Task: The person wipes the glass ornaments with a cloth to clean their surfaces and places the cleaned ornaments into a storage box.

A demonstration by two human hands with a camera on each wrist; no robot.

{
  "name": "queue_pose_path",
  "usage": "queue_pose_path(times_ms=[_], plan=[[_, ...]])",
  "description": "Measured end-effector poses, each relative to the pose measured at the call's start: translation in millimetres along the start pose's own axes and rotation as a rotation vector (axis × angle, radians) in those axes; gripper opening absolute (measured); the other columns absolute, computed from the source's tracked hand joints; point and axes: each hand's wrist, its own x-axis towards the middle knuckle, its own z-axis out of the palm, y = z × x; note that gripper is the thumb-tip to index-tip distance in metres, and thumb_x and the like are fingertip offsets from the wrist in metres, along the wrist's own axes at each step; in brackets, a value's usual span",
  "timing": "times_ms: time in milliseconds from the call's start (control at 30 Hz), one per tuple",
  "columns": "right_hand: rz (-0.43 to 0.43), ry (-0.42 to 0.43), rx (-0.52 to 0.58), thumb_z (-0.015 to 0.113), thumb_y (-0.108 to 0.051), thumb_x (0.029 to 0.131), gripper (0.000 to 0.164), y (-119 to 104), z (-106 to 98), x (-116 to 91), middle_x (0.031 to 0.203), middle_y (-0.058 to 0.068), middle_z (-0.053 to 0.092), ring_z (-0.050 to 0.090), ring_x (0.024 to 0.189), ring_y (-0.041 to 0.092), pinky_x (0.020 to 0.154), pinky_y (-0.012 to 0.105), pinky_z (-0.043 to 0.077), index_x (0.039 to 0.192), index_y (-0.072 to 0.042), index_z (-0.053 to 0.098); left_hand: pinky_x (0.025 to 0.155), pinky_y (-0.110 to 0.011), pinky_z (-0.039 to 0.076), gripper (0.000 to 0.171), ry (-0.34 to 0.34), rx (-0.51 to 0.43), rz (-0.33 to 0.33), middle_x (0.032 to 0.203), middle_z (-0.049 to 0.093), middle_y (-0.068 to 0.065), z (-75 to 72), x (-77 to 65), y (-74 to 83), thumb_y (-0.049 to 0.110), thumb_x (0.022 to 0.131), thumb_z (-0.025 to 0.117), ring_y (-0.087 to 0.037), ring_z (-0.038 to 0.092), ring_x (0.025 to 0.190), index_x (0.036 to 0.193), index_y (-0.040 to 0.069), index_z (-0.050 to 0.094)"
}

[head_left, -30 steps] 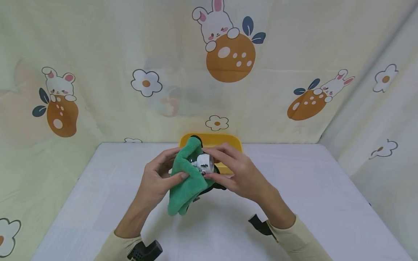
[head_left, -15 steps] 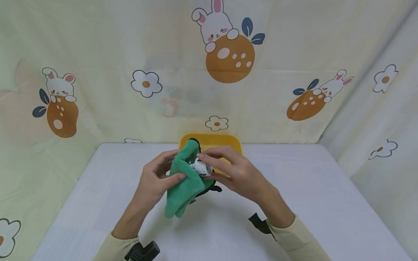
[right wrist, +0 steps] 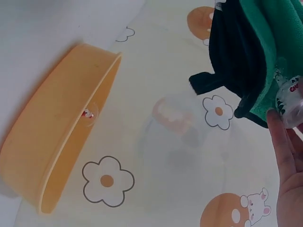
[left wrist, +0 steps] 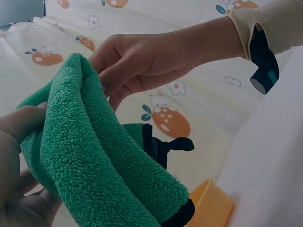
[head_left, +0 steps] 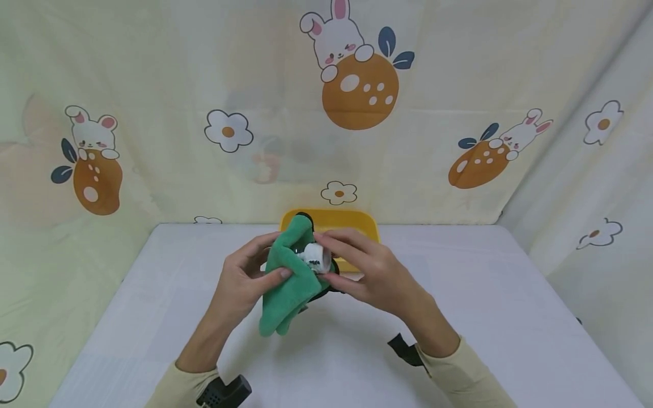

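Observation:
My left hand [head_left: 246, 279] grips a green fluffy towel [head_left: 289, 292] with a dark edging, its thumb on top of the folds. Wrapped partly in the towel is a small clear glass [head_left: 318, 258] with a narrower stem end and dark and red print. The thumb and fingers of my right hand [head_left: 376, 267] pinch the glass by its wider end. In the right wrist view the printed glass [right wrist: 289, 103] shows beside the towel's green inner side. From the left wrist, the towel [left wrist: 90, 151] hides the glass. Both hands are raised above the table.
A yellow basin [head_left: 364, 221] stands at the table's back edge, behind the hands. Inside it, in the right wrist view, lies a clear round item [right wrist: 89, 113] with red print. A patterned curtain [head_left: 168, 141] hangs behind the white table [head_left: 459, 283].
The fingers of my right hand have shifted on the glass, turning it within the towel so that its print faces differently. My left hand has kept its grip, with the towel moving only slightly.

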Motion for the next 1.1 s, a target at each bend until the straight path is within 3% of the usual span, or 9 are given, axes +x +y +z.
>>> queue_pose_path(times_ms=[200, 467, 733, 933, 1100], plan=[[0.121, 0.011, 0.166, 0.085, -0.015, 0.084, 0.057, -3.4, -0.2, -1.3, 0.122, 0.010, 0.064, 0.070, 0.093, 0.015, 0.081, 0.024, 0.060, 0.135, -0.002, 0.061, 0.091, -0.039, 0.060, 0.052, -0.069, 0.025, 0.051, 0.133, 0.062, -0.008, -0.5, -0.5, 1.8, -0.003, 0.090, 0.073, -0.024, 0.063, 0.113, 0.139, 0.005, 0.057], [0.173, 0.017, 0.207, 0.077, -0.032, 0.092, 0.041, -3.1, -1.8, -1.3, 0.102, 0.002, 0.069, 0.068, 0.082, 0.008, 0.071, 0.020, 0.060, 0.121, -0.004, 0.067, 0.088, -0.042, 0.061, 0.050, -0.145, 0.012, 0.188, 0.130, 0.062, -0.008, 0.6, 0.2, 0.8, -0.008, 0.089, 0.072, -0.022, 0.062, 0.113, 0.136, -0.001, 0.057], [0.270, 0.062, 0.234, 0.082, -0.008, 0.084, 0.021, -3.0, 0.5, -2.4, 0.081, -0.002, 0.069, 0.065, 0.067, 0.005, 0.060, 0.021, 0.059, 0.102, -0.006, 0.071, 0.085, -0.043, 0.062, 0.052, -0.130, 0.019, 0.228, 0.132, 0.061, -0.009, 4.8, -0.6, -0.5, -0.012, 0.086, 0.073, -0.022, 0.060, 0.117, 0.135, -0.004, 0.057], [0.360, 0.088, 0.253, 0.080, -0.009, 0.087, 0.010, -5.3, 0.7, -1.1, 0.076, -0.002, 0.069, 0.063, 0.060, 0.006, 0.055, 0.024, 0.058, 0.092, -0.005, 0.073, 0.084, -0.042, 0.062, 0.054, -0.108, 0.034, 0.257, 0.134, 0.059, -0.011, 6.8, -0.4, -0.4, -0.014, 0.085, 0.073, -0.023, 0.061, 0.121, 0.135, -0.004, 0.056], [0.418, 0.101, 0.329, 0.079, -0.009, 0.089, 0.011, -8.2, 2.4, 0.5, 0.078, 0.001, 0.072, 0.067, 0.059, 0.007, 0.053, 0.027, 0.059, 0.095, -0.002, 0.073, 0.084, -0.043, 0.062, 0.057, -0.080, 0.040, 0.257, 0.135, 0.058, -0.014, 9.9, 0.4, -0.5, -0.015, 0.083, 0.073, -0.025, 0.060, 0.123, 0.136, -0.004, 0.055]])
